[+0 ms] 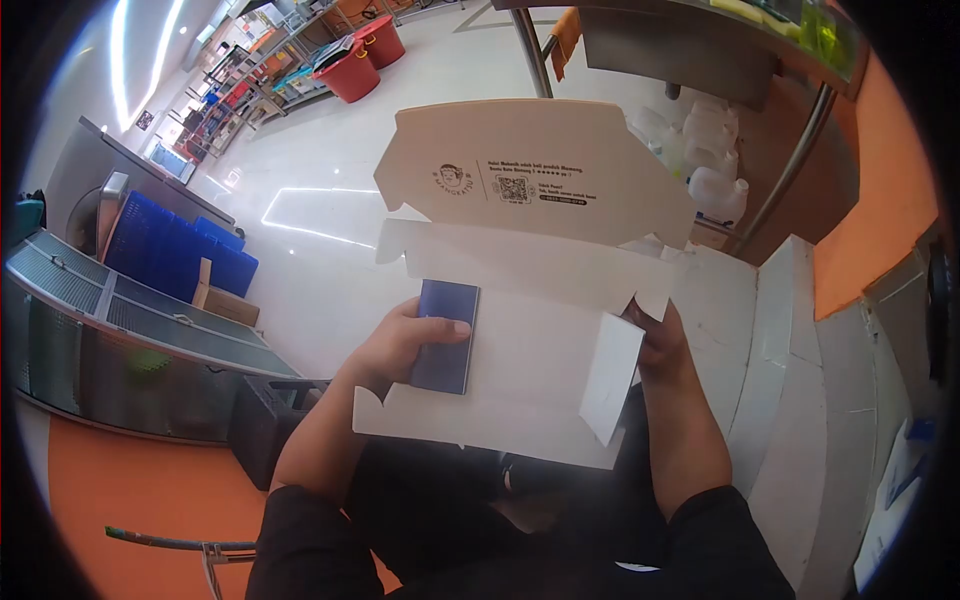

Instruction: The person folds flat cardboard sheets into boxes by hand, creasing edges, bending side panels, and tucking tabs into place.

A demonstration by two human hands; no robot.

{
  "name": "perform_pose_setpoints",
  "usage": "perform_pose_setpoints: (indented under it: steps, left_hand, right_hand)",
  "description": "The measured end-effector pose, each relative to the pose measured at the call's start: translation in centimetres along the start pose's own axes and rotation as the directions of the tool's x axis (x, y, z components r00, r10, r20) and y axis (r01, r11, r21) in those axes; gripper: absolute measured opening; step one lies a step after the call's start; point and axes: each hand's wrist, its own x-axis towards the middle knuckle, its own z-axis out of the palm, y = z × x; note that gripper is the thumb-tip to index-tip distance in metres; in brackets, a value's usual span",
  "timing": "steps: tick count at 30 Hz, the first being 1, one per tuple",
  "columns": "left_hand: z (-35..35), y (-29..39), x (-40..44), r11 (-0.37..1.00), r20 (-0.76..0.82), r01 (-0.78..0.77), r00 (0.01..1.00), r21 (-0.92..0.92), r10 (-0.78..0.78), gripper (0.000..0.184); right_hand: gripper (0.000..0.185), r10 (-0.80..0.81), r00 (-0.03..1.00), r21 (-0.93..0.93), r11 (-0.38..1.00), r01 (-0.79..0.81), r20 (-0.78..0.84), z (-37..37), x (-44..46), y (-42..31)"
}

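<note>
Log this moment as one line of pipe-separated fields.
Cardboard carton: partly folded, printed lid panel open | left hand: thumb on blue side panel | right hand: partly hidden at right edge, beside white flap

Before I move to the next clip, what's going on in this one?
A person holds a partly opened-out white cardboard box above their lap. The left hand grips its left side, thumb pressed on a flat blue rectangular panel. The right hand is at the right edge, partly hidden by a white side flap. The printed lid stands open at the far side.
</note>
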Motion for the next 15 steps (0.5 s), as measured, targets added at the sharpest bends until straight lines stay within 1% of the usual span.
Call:
perform_pose_setpoints:
  steps: [1,4,6,7,8,10,11,13,14,15]
  left_hand:
    - [-0.1,-0.1,0.1,1.000,0.004,0.006,1.000,-0.001,-0.006,0.045]
    - [-0.3,-0.3,0.4,1.000,0.007,0.019,1.000,-0.003,-0.019,0.045]
    - [0.8,-0.1,0.1,1.000,-0.011,0.018,1.000,0.001,-0.018,0.046]
    - [0.8,-0.4,0.2,1.000,0.012,0.018,1.000,0.001,-0.018,0.045]
    - [0.4,-0.8,0.4,1.000,0.025,0.005,1.000,0.005,-0.005,0.045]
    - [-0.5,-1.3,0.6,0.999,0.058,-0.048,0.997,0.014,0.047,0.042]
    - [-0.1,-0.5,-0.1,0.999,0.087,-0.031,0.996,0.031,0.028,0.039]
    - [-0.3,-0.9,0.3,0.984,0.197,-0.133,0.974,0.114,0.109,0.038]
    - [-0.2,-0.8,-0.1,0.981,0.225,-0.129,0.970,0.146,0.094,0.037]
    - [0.0,-0.7,-0.4,0.970,0.220,-0.139,0.971,0.201,0.094,0.037]
  right_hand:
    - [0.049,0.022,1.000,0.006,1.000,-0.022,-0.009,0.3,0.2,-0.5]
    - [0.052,0.039,0.998,-0.110,0.993,-0.044,-0.049,1.9,0.4,-1.5]
    - [0.049,0.031,0.999,-0.166,0.986,-0.033,-0.016,2.9,0.1,-2.1]
    - [0.048,0.029,0.999,-0.189,0.982,-0.026,0.014,3.1,0.1,-2.0]
    - [0.049,0.044,0.999,-0.208,0.977,-0.046,-0.013,3.0,0.2,-2.2]
    - [0.050,0.011,0.996,-0.348,0.937,-0.041,-0.088,3.8,0.6,-2.6]
    - [0.051,-0.009,0.991,-0.417,0.907,-0.049,-0.136,4.1,0.5,-2.7]
    - [0.051,0.032,0.977,-0.434,0.892,-0.122,-0.210,3.3,0.7,-2.7]
    - [0.051,0.053,0.965,-0.439,0.883,-0.165,-0.257,2.8,0.6,-2.6]
    - [0.049,0.074,0.964,-0.435,0.882,-0.182,-0.254,2.2,0.6,-2.4]
